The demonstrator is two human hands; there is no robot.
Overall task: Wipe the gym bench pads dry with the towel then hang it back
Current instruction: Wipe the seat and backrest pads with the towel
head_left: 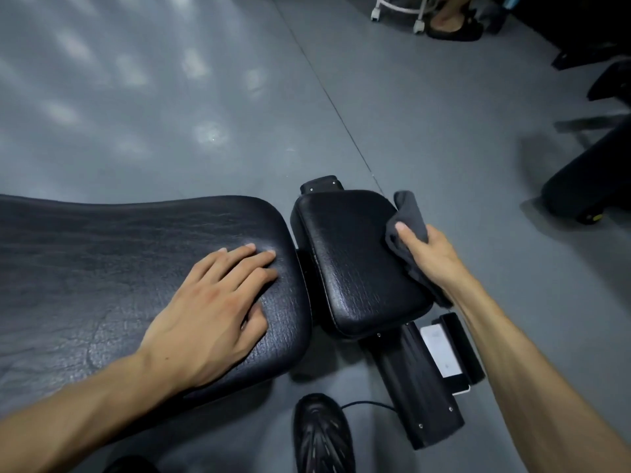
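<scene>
The left hand lies flat on the long back pad, fingers straight and together, their tips close to the pad's rounded end edge; it holds nothing. The right hand grips a bunched dark grey towel, thumb pressed on top of the cloth and the other fingers hidden beneath it. The towel sits against the far right edge of the smaller seat pad, part of it standing up above the hand and part trailing down along the pad's side under the wrist.

A narrow gap separates the two black, textured pads, with the dark frame visible in it. Beyond the seat pad's far end a short black bracket juts out. At its near end a black frame beam runs toward the viewer, with a white flat device lying just beside it on the right, partly covered by the right forearm.

A black shoe stands on the grey floor between the forearms, next to a thin black cable. The floor is open and wide beyond the pads on the left and centre. At the right edge dark equipment stands well apart from the bench, and white wheeled legs and a foot in a dark shoe show at the top.
</scene>
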